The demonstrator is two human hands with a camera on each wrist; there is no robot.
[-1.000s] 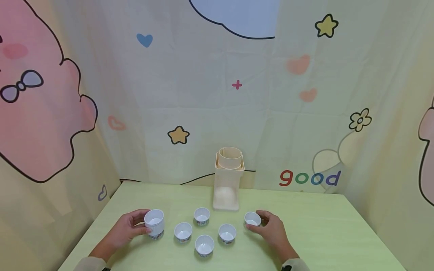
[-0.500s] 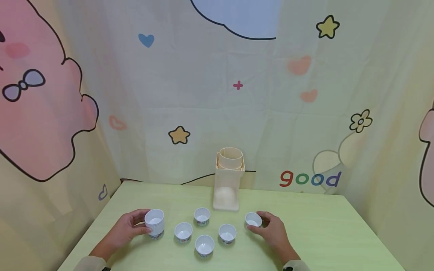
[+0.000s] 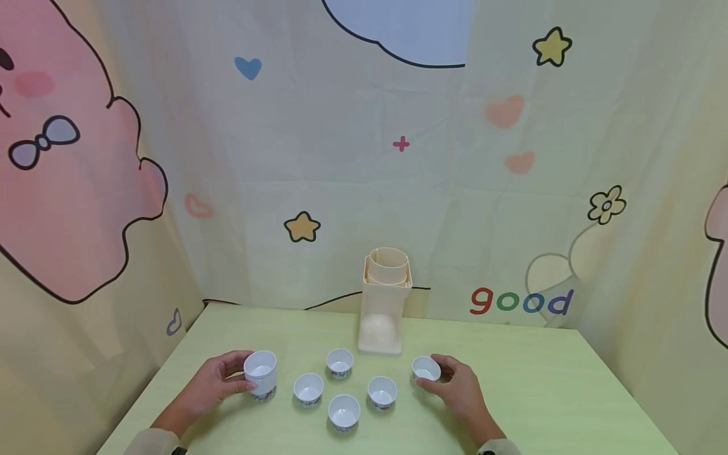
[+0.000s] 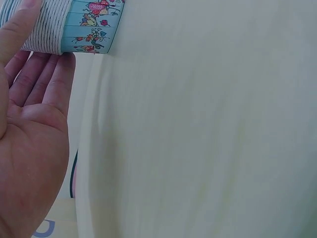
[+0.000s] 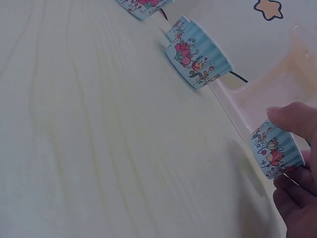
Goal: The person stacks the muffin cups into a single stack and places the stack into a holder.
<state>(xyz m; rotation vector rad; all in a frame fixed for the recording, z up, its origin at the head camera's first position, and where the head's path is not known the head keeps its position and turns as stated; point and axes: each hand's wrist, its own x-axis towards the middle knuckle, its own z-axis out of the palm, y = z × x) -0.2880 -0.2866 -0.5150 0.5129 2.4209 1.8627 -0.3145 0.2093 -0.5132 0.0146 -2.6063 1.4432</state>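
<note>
Hardly any change over the last second: the head view drifts slightly, and both hands keep their hold. Left hand (image 3: 218,378) grips an upright stack of nested white-lined cups (image 3: 261,379) at the left of the pale green table (image 3: 523,385), thumb on one side, fingers on the other; the left wrist view shows many pale rims above one blue, flower-printed wall. Right hand (image 3: 456,381) pinches a single small pale-blue floral cup with ribbed sides (image 3: 426,369), to the right; cannot tell whether its base touches the table. Between the hands, four loose cups of like make stand upright and apart: rear cup (image 3: 340,364), left cup (image 3: 309,390), front cup (image 3: 344,413), right cup (image 3: 382,393). Behind, a cream, round-topped stand (image 3: 380,316) is untouched. Judgement: a steady pause in handling; single cup and stack remain well apart, nothing newly joined.
</note>
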